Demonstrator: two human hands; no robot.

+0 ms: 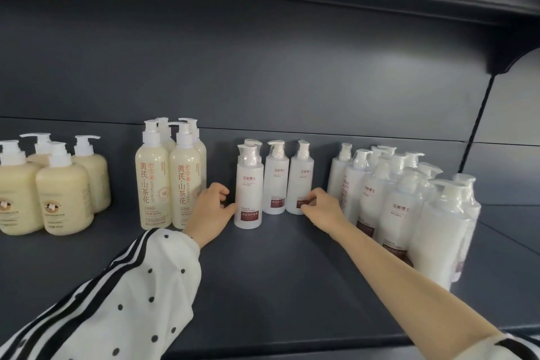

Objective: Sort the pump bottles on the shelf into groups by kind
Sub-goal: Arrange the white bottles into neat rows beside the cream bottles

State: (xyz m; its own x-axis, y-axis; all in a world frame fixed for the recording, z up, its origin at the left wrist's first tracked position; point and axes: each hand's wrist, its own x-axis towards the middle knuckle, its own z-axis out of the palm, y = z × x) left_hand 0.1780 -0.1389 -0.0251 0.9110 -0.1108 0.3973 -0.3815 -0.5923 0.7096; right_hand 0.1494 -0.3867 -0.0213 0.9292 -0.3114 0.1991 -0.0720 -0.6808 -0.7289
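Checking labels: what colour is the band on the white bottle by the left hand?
The white bottle's band is dark red; head view.

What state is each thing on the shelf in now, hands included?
Squat cream bottles, upright, grouped far left.
Tall cream bottles, upright, clustered.
Small white bottles, upright, loosely rowed, one behind.
Wrapped white bottles, upright, packed at right.
Left hand, thumb touching the front-left small bottle.
Right hand, fingers on the rightmost small bottle's label; grip unclear.
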